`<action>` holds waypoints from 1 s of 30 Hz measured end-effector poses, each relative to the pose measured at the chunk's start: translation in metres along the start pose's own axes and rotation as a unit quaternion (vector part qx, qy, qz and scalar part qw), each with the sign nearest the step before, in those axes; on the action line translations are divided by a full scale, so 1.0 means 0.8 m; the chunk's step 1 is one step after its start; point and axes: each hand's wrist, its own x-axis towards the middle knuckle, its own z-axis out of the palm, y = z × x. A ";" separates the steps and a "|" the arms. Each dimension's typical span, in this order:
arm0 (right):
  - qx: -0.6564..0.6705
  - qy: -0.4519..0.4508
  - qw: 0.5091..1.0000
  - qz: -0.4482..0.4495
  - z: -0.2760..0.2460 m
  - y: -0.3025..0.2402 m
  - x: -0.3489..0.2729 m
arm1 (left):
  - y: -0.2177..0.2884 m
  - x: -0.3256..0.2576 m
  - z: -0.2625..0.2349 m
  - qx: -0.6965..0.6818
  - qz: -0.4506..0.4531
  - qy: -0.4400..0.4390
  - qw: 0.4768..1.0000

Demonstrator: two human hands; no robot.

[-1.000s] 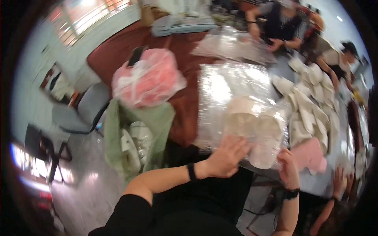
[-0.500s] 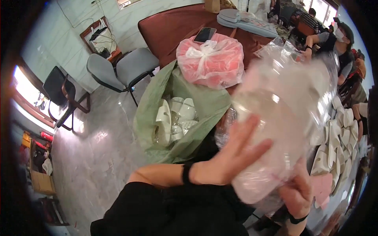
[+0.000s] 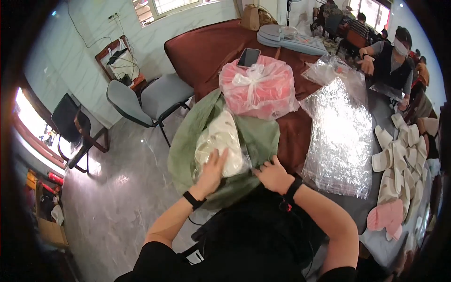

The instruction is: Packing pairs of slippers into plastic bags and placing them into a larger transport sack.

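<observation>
A white plastic-wrapped bundle (image 3: pixel 220 136) lies in the mouth of a green woven sack (image 3: pixel 263 141). My left hand (image 3: pixel 211 173) rests on its near end, fingers stretched out and apart. At the sack's right rim is my right hand (image 3: pixel 276 176), its fingers curled over the green fabric and pinching it. Whatever sits deeper in the sack is hidden beneath the bundle.
A red bundle in clear plastic (image 3: pixel 256 91) bears a phone (image 3: pixel 249 58). Silvery clear bags (image 3: pixel 338 141) and white slippers (image 3: pixel 399 160) lie to the right, with pink slippers (image 3: pixel 386 218) nearest. A masked co-worker (image 3: pixel 394 61) stands beyond. Grey chair (image 3: pixel 164 96) at left.
The clear-wrapped bundle has gone from in front of me at the right into the sack, over the white slippers there. Both hands moved left; the right now grips the sack's rim.
</observation>
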 end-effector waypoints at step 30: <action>-0.019 0.086 0.992 -0.090 -0.080 -0.057 -0.045 | -0.105 0.173 0.127 0.204 -0.017 -0.390 0.898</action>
